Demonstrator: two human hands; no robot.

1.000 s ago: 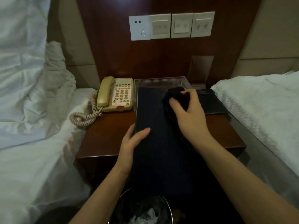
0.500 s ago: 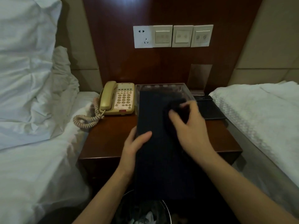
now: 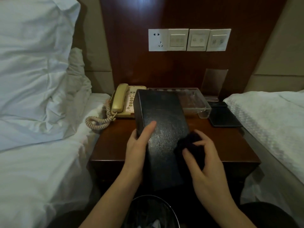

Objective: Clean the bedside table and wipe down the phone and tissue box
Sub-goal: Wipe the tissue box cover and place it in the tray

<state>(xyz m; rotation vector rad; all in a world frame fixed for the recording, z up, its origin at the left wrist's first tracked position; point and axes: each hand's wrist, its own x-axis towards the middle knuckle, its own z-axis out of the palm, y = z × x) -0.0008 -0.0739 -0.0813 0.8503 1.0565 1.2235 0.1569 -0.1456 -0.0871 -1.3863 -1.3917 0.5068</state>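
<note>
Head view, looking down at a dark wooden bench [image 3: 115,145] set between two beds.

Centre of frame: a long dark tissue box [image 3: 162,129] with a textured top, held above the bench and tilted, far end toward the wall and near end toward the lower edge. Left hand [image 3: 138,145] clamped on the box's left edge, thumb stretched across the top face, fingers hidden beneath. Right hand [image 3: 205,158] at centre right, curled tight round a bunched dark cloth [image 3: 189,145], the cloth pressed against the right side of the box's top.

Upper centre, behind the box: a beige phone [image 3: 125,102] at the back left of the bench, handset in its cradle, right part of the keypad hidden by the box, coiled cord [image 3: 98,120] trailing off the bench edge toward the left bed. Just right of the phone, a clear plastic tray [image 3: 197,102] at the back of the bench. Right of the tray, a flat dark pad [image 3: 225,117] near the right edge, with a clear upright stand [image 3: 214,81] behind it against the wood panel.

Top centre: a white socket and three switch plates [image 3: 189,40] in a row on the panel.

Left of frame: white bedding and a pillow [image 3: 32,71]. Right of frame: a white bed cover [image 3: 271,116].

Bottom centre: rim of a dark waste bin [image 3: 167,206] between the forearms, with pale scraps inside.
</note>
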